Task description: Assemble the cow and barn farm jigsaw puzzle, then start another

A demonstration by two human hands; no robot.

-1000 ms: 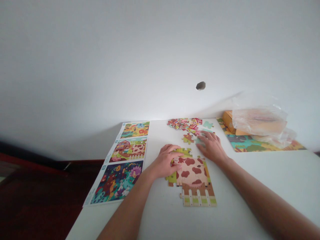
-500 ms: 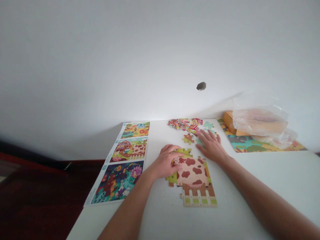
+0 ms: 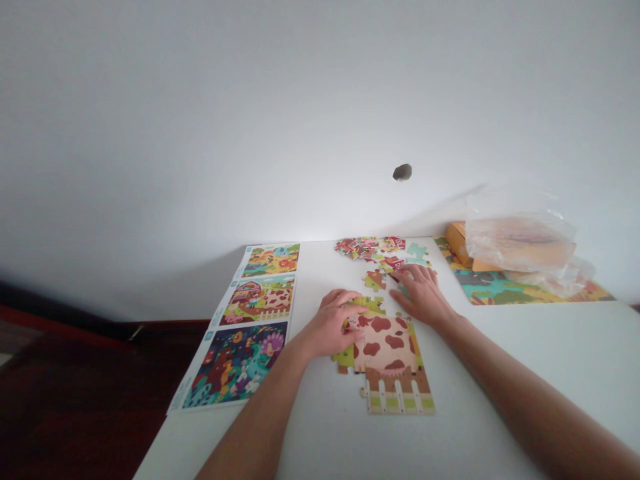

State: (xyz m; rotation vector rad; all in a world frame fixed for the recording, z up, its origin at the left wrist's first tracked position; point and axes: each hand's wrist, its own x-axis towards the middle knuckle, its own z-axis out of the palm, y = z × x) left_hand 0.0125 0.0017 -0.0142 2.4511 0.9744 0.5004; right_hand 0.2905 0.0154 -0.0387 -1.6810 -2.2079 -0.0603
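A partly built jigsaw with a brown-spotted cow and a white fence lies on the white table. My left hand rests on its upper left corner, fingers curled down onto the pieces. My right hand lies flat just beyond the jigsaw's top right, fingers spread over loose pieces, one pale green piece partly under it. A heap of loose pieces sits at the far edge, with a single piece between the heap and my hands.
A sheet with three printed puzzle pictures lies along the table's left edge. At the far right an orange box under a clear plastic bag sits on a finished colourful puzzle. The wall stands right behind.
My right hand has drawn slightly back toward me and to the left over the loose pieces. My left hand has stayed on the jigsaw's corner.
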